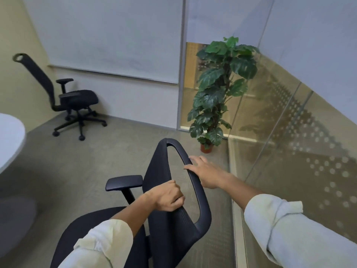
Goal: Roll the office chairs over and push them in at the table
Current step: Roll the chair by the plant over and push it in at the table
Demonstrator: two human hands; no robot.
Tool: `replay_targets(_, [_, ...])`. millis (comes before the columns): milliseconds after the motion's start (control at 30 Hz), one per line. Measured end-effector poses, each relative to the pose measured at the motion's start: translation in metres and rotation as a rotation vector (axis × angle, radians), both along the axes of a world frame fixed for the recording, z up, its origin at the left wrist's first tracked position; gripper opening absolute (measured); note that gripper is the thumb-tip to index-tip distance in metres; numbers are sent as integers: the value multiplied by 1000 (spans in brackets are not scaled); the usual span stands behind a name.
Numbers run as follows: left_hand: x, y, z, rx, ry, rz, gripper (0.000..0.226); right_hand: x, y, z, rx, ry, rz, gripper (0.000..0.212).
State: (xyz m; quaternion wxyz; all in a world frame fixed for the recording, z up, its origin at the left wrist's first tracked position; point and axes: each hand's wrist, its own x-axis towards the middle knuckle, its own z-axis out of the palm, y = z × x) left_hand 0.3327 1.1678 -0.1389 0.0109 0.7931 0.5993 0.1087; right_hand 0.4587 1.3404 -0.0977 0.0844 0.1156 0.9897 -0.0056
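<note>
A black mesh office chair (166, 225) stands right below me, its backrest top a loop-shaped frame and one armrest (124, 182) jutting left. My left hand (169, 196) is closed around the inner edge of the backrest. My right hand (204, 172) rests on the outer bar of the loop with its fingers spread over it. A second black office chair (75, 99) stands on its wheels in the far left corner, apart from everything. The rounded edge of the white table (11, 136) shows at the left.
A tall potted plant (218, 93) stands on the floor by the glass partition (289, 151), which runs along the right side close to the near chair. A white blind covers the back wall. Carpeted floor (106, 151) lies between the two chairs.
</note>
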Motion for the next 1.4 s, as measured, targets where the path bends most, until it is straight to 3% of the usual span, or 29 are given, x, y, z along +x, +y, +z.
replay_targets(200, [-10, -65, 5, -40, -56, 103, 29, -37, -48, 0, 318, 1, 498, 43])
replay_targets(333, [-11, -104, 18, -172, -156, 182, 27, -57, -86, 0, 431, 14, 673, 35])
replay_targets(467, [-20, -140, 35, -346, -221, 267, 35, -81, -126, 5, 412, -65, 807, 28])
replay_targets(633, [-28, -188, 38, -390, -241, 396, 77, -108, -175, 12, 377, -172, 887, 14])
replay_targets(767, [-35, -224, 37, -450, -236, 454, 76, -127, -211, 7, 320, -197, 924, 14])
replay_targets(933, [-34, -263, 35, -548, -143, 572, 94, -159, -248, 8, 244, -223, 974, 22])
replay_targets(1033, [-33, -294, 36, -592, -139, 718, 82, -190, -249, 14, 260, -211, 957, 19])
replay_targets(1200, [-23, -357, 38, -530, -233, 979, 27, -233, -269, 4, 300, -137, 1083, 26])
replay_targets(1400, [14, -422, 12, -365, -181, 1472, 23, -244, -309, -25, 174, 12, 1140, 40])
